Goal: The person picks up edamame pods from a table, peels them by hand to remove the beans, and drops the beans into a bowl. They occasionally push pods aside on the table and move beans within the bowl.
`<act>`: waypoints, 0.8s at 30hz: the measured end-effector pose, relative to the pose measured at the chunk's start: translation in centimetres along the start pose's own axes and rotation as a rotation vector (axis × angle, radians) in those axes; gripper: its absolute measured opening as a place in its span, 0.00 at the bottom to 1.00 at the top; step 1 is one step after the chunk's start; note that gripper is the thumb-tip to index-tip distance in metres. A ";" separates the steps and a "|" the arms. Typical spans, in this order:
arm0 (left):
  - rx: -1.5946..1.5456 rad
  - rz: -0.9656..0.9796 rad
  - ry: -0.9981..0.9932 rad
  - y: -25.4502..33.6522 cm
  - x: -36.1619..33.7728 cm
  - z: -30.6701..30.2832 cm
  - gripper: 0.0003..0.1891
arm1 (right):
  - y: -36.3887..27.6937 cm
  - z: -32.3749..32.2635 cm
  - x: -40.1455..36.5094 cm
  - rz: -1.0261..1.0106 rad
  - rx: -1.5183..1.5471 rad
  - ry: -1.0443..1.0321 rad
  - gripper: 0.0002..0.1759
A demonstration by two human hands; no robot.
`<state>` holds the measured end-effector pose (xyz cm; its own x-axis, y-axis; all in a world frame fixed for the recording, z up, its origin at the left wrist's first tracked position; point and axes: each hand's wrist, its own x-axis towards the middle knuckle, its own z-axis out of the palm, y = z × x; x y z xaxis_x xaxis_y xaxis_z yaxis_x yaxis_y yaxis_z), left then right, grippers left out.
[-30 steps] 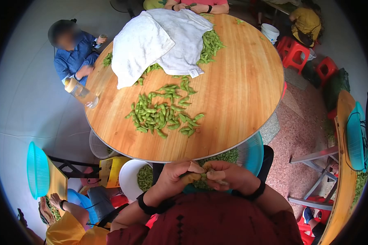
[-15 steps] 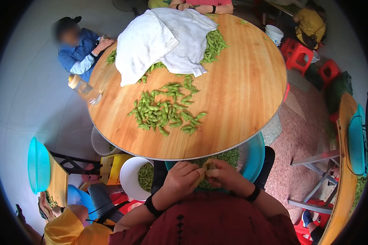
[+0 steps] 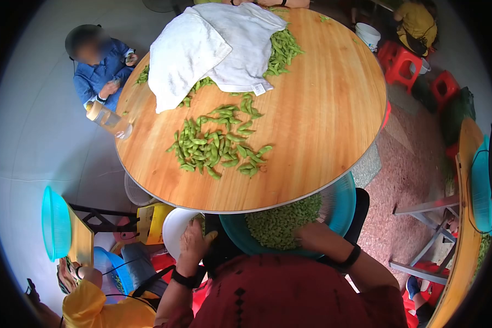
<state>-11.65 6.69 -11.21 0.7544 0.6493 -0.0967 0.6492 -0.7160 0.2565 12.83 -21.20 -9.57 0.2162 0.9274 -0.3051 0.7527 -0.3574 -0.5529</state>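
My left hand (image 3: 193, 240) is at the rim of a white bucket (image 3: 173, 228), thumb held apart from the fingers, with nothing visible in its grasp. Over a teal basin (image 3: 341, 210) of shelled green beans (image 3: 284, 221), my right hand (image 3: 316, 237) hangs low with its fingers turned down. Those fingertips are hidden, so whether they hold anything does not show. In front of me, a loose pile of green soybean pods (image 3: 205, 147) lies on the round wooden table (image 3: 317, 120).
White cloths (image 3: 202, 52) cover more pods at the table's far side. A bottle (image 3: 109, 120) stands by the left edge, near a person in blue (image 3: 101, 71). Someone in yellow (image 3: 98, 306) sits at my left. Red stools (image 3: 403, 68) stand at the right.
My hands were together around a pod above the basin. Now they are apart: the left has moved left to the white bucket, the right down and right over the beans.
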 end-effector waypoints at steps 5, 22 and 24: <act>-0.420 -0.136 -0.162 2.6 2.7 3.1 0.25 | 2.4 1.4 -2.5 -0.072 -0.081 -0.067 0.09; -0.100 0.045 0.196 0.5 4.5 8.4 0.20 | 1.0 2.8 -2.4 -0.008 -0.108 -0.019 0.07; -0.145 -0.031 0.039 1.3 4.6 6.7 0.27 | 0.2 3.0 -3.0 -0.017 -0.131 0.033 0.07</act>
<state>-6.69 7.09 -17.76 0.7283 0.6817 -0.0701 0.6488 -0.6530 0.3906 10.48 -24.38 -11.10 0.2214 0.9373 -0.2692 0.8308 -0.3258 -0.4512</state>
